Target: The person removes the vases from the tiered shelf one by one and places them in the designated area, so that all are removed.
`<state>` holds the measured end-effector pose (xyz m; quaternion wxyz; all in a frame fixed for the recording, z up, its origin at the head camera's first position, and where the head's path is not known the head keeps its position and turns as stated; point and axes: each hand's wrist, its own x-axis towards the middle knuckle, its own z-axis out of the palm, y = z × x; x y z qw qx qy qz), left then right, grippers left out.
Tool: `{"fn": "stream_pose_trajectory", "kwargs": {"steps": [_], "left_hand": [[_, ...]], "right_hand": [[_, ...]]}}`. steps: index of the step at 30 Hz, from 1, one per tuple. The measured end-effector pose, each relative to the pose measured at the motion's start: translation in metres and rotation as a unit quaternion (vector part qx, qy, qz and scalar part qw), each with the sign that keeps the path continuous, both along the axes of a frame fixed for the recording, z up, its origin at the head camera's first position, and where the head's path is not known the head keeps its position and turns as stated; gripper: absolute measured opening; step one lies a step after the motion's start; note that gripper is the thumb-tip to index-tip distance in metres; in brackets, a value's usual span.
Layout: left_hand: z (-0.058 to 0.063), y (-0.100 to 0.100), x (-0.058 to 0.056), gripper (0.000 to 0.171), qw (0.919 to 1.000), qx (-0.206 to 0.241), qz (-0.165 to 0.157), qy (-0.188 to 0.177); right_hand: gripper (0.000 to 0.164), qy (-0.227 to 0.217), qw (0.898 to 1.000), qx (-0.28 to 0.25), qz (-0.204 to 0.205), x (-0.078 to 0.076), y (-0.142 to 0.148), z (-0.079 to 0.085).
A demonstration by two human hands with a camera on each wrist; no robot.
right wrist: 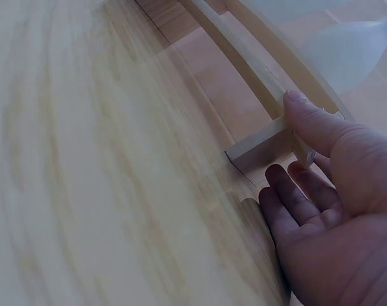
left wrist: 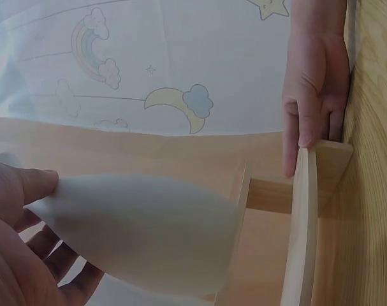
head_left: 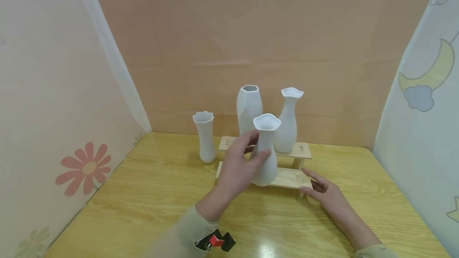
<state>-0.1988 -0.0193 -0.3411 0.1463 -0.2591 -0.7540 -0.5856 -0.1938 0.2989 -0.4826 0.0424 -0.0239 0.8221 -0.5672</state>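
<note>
My left hand [head_left: 238, 164] grips a white vase [head_left: 266, 166] with a wavy flared rim, thumb on its front and fingers round its far side. The vase is upright, in front of a two-step wooden stand [head_left: 288, 177]. In the left wrist view its smooth rounded body [left wrist: 148, 236] fills the middle. At the stand's right end, my right hand [head_left: 328, 194] holds the lower step between thumb and index finger. The right wrist view shows the thumb [right wrist: 311, 121] on the step's end and the other fingers curled below.
On the upper step stand a faceted white vase [head_left: 249, 108] and a slender-necked white vase [head_left: 288, 126]. Left of the stand, a scallop-rimmed white vase [head_left: 206, 138] stands on the wooden table [head_left: 143, 210]. Printed cloth walls flank the table, and a plain peach backdrop [head_left: 251, 31] hangs behind.
</note>
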Motion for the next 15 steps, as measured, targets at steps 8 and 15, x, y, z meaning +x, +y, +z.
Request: {"fn": "stream_pose_trajectory", "kwargs": {"steps": [8,15], "left_hand": [[0.001,-0.043,0.000,0.046,0.9997,0.004,0.022,0.007],[0.001,-0.081,0.000,0.047,0.9978,-0.003,0.066,0.007]], "right_hand": [[0.077,-0.001,1.000,-0.004,0.006,0.001,0.000,0.001],[0.079,-0.003,1.000,0.003,0.004,0.001,0.000,0.001]]}}
